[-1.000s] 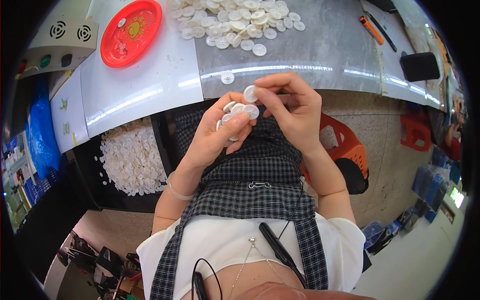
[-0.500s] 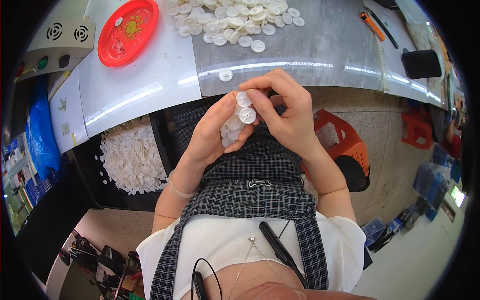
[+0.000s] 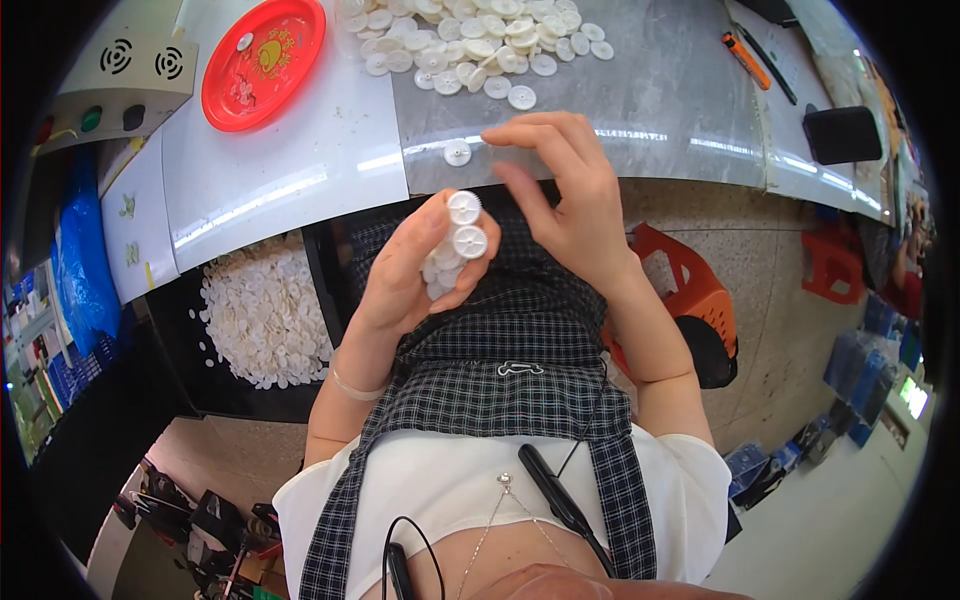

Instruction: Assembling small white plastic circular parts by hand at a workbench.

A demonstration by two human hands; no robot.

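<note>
Below and right of the red plate (image 3: 230,78), I see the left hand (image 3: 402,268) clamped on white gears (image 3: 470,241), round, toothed and hubbed, between thumb and fingers; farther right, the right hand (image 3: 582,205) hangs free, thumb and fingers apart.

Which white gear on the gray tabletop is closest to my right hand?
The lone gear near the gray tabletop's front edge, just left of your right hand; the others there lie in the pile farther back.
</note>
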